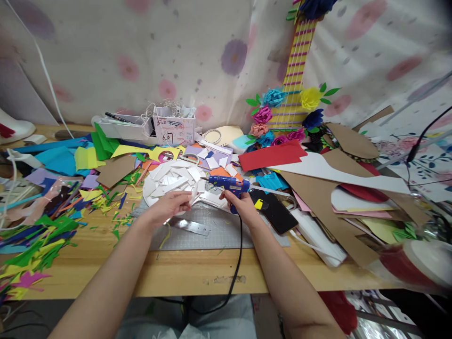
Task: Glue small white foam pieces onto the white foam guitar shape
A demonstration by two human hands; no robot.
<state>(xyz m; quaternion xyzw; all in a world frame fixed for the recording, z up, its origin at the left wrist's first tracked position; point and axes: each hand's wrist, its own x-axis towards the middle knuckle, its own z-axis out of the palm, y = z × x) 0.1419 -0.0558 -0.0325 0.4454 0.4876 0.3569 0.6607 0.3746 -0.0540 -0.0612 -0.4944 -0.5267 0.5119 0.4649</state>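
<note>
My right hand (pixel 237 202) is wrapped round the handle of a blue glue gun (pixel 226 182), whose nozzle points left. A white glue stick (pixel 270 189) sticks out of its back. My left hand (pixel 176 203) pinches a small white piece (pixel 194 192) just left of the nozzle. Behind and beneath both hands lies a heap of white strips (pixel 169 176). A metal ruler (pixel 190 227) rests on the grey cutting mat (pixel 219 235) in front of my left hand.
Coloured paper scraps (pixel 63 221) cover the left side. A black phone (pixel 278 214), cardboard (pixel 325 207) and red paper (pixel 271 155) lie to the right. White boxes (pixel 174 125) and a flowered yellow guitar shape (pixel 294 80) stand behind. The gun's black cord (pixel 237 263) hangs over the front edge.
</note>
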